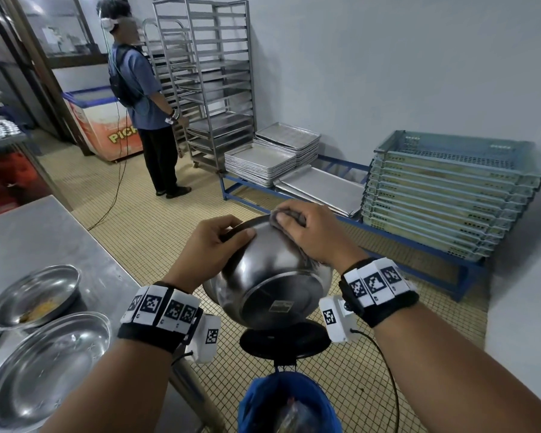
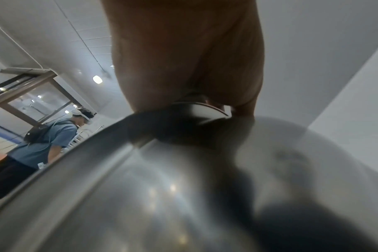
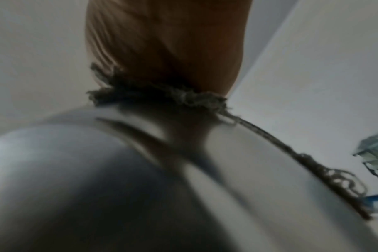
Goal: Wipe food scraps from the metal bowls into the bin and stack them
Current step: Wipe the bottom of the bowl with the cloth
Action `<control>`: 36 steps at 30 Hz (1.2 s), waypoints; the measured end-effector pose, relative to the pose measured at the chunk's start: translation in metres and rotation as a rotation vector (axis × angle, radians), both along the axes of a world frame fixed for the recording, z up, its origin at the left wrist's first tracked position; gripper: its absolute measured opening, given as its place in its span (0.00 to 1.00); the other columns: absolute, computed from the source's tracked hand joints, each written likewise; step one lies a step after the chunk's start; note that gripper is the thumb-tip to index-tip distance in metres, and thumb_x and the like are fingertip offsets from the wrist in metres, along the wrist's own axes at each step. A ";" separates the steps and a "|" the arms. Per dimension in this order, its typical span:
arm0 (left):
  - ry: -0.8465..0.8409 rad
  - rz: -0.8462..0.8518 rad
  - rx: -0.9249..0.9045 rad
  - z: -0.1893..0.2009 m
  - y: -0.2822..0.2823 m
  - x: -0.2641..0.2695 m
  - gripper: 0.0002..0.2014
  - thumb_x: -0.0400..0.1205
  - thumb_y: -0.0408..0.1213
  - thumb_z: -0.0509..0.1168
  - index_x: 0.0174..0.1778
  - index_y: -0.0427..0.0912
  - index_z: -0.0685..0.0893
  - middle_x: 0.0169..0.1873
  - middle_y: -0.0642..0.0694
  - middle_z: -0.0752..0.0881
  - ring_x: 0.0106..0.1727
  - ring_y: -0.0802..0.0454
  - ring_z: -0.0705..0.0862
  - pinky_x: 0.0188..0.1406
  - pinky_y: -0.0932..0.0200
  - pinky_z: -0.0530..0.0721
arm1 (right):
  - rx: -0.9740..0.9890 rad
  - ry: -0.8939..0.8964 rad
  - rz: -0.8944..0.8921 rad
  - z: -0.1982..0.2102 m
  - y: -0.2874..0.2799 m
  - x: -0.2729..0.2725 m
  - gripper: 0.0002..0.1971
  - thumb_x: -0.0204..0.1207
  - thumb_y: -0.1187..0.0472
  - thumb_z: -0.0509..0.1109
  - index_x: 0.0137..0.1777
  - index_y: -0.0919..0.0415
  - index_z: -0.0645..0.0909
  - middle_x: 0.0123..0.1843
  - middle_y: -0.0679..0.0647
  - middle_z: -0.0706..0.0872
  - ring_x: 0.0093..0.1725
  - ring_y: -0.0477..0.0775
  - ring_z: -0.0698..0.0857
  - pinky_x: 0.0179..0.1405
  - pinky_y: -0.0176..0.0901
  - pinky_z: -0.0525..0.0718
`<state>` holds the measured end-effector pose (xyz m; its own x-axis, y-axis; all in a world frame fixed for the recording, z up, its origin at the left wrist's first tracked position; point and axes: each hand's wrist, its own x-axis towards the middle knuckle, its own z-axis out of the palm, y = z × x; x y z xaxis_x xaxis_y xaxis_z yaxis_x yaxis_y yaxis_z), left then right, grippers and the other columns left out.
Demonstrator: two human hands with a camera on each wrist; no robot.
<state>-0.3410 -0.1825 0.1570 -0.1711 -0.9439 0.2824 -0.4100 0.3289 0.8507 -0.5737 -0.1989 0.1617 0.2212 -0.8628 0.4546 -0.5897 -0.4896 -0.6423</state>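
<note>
Bowl (image 1: 267, 270): tipped over bin (image 1: 289, 404); left hand (image 1: 205, 248) gripped rim, right hand (image 1: 310, 232) clutched cloth (image 1: 286, 214). Risk: scraps missing bin, bowl slipping.

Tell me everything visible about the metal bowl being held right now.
The metal bowl is shiny, rounded steel with a flat circular base bearing a small label. It is tipped, base toward the camera and opening facing away, held in the air above the blue-lined bin. The left hand grips its rim; the right hand presses a grey cloth over the far rim.
</note>
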 end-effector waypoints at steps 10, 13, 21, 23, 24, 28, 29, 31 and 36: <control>0.264 0.107 0.077 -0.014 0.004 0.001 0.03 0.83 0.38 0.76 0.48 0.42 0.92 0.38 0.42 0.95 0.38 0.45 0.94 0.35 0.55 0.89 | 0.113 -0.209 -0.054 -0.016 -0.003 -0.009 0.07 0.86 0.54 0.68 0.56 0.46 0.88 0.54 0.40 0.90 0.56 0.42 0.86 0.59 0.48 0.84; 0.278 0.099 0.069 -0.013 0.004 -0.003 0.03 0.83 0.37 0.76 0.48 0.42 0.91 0.38 0.43 0.95 0.37 0.47 0.94 0.34 0.58 0.89 | 0.034 -0.061 0.019 0.000 -0.001 0.002 0.09 0.85 0.53 0.69 0.61 0.47 0.88 0.54 0.42 0.90 0.55 0.43 0.86 0.54 0.39 0.83; 0.322 0.132 0.061 -0.012 0.004 0.000 0.02 0.84 0.36 0.75 0.49 0.42 0.90 0.36 0.44 0.95 0.34 0.49 0.92 0.31 0.59 0.88 | 0.093 -0.190 -0.064 -0.015 -0.010 -0.011 0.07 0.85 0.53 0.69 0.56 0.45 0.89 0.52 0.42 0.91 0.55 0.47 0.88 0.62 0.58 0.86; 0.301 0.101 0.053 -0.012 0.004 -0.007 0.02 0.84 0.35 0.75 0.47 0.42 0.90 0.35 0.45 0.95 0.33 0.52 0.92 0.30 0.61 0.87 | 0.053 -0.114 0.001 -0.004 -0.007 0.000 0.08 0.84 0.53 0.70 0.58 0.45 0.88 0.53 0.41 0.92 0.55 0.46 0.88 0.60 0.53 0.87; 0.293 0.095 0.042 -0.011 0.004 -0.009 0.02 0.84 0.34 0.75 0.46 0.42 0.90 0.34 0.46 0.94 0.32 0.54 0.91 0.29 0.63 0.86 | 0.042 -0.085 0.018 0.000 -0.007 0.003 0.08 0.84 0.52 0.70 0.59 0.45 0.89 0.53 0.41 0.91 0.55 0.45 0.88 0.59 0.51 0.87; 0.356 0.158 0.003 -0.008 0.001 0.000 0.03 0.85 0.35 0.75 0.45 0.46 0.90 0.32 0.45 0.94 0.30 0.52 0.90 0.27 0.60 0.85 | 0.114 -0.259 -0.056 -0.009 -0.010 -0.019 0.07 0.86 0.52 0.68 0.57 0.45 0.89 0.53 0.41 0.91 0.56 0.46 0.87 0.63 0.54 0.85; 0.395 0.182 0.009 -0.009 0.000 0.004 0.04 0.85 0.36 0.75 0.45 0.48 0.91 0.33 0.43 0.94 0.30 0.49 0.90 0.28 0.57 0.86 | 0.144 -0.326 -0.070 -0.015 -0.010 -0.025 0.08 0.87 0.53 0.68 0.56 0.47 0.89 0.53 0.43 0.91 0.57 0.47 0.87 0.65 0.56 0.84; 0.434 0.196 0.021 -0.014 0.000 0.011 0.06 0.85 0.38 0.74 0.43 0.54 0.92 0.36 0.39 0.94 0.32 0.44 0.90 0.31 0.53 0.86 | 0.163 -0.397 -0.086 -0.023 -0.010 -0.030 0.08 0.87 0.54 0.67 0.54 0.48 0.89 0.53 0.46 0.91 0.57 0.49 0.87 0.66 0.55 0.84; 0.168 0.090 -0.035 -0.008 -0.004 0.010 0.05 0.88 0.38 0.71 0.47 0.48 0.90 0.36 0.48 0.94 0.35 0.53 0.91 0.33 0.61 0.86 | 0.122 -0.344 -0.069 -0.013 -0.009 -0.023 0.07 0.85 0.55 0.69 0.51 0.45 0.89 0.49 0.43 0.92 0.53 0.46 0.88 0.59 0.50 0.85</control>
